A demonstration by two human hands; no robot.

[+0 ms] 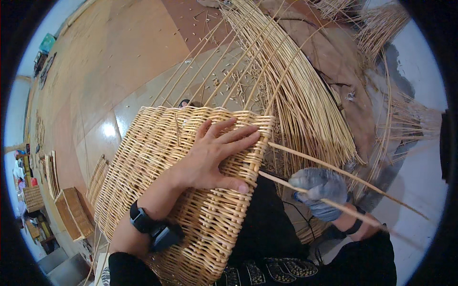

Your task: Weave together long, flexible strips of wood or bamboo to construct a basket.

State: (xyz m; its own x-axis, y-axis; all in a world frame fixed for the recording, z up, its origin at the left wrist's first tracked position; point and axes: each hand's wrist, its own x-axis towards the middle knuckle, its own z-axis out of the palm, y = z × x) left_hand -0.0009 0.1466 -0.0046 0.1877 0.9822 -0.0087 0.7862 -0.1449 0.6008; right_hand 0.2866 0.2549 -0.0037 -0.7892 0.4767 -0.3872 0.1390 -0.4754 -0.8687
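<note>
Fingers, left hand (210, 157): spread open and laid flat on the woven wall of the wicker basket (157, 190), thumb pressed near the basket's right edge, fingertips reaching toward its far rim.
Fingers, right hand (318, 190): inside a grey glove, curled closed around a thin willow rod (343, 207).
Willow rod: runs from the basket's right edge, through the gloved fist, and on toward the lower right; a second rod (343, 174) lies just above it, also starting at the basket edge and slanting right.
Left wrist: wears a black watch (155, 229), resting against the basket's weave; a dark sleeve begins below it.
Right wrist: carries a dark band (355, 224) at the glove's cuff.
Wicker basket: pale, tightly woven, tilted in the middle of the view over the person's lap, its far rim with upright stakes (224, 71) rising from it and fanning far and right.
Lap: dark clothing with a patterned hem (267, 271) at the near edge.
Loose willow bundle (310, 109): a thick sheaf on the floor to the far right of the basket, curving down toward the right hand.
Floor (119, 62): glossy tan tiles, strewn with small cuttings at the far side.
Far left: finished small baskets (71, 212) stand on the floor, well apart from the hands.
</note>
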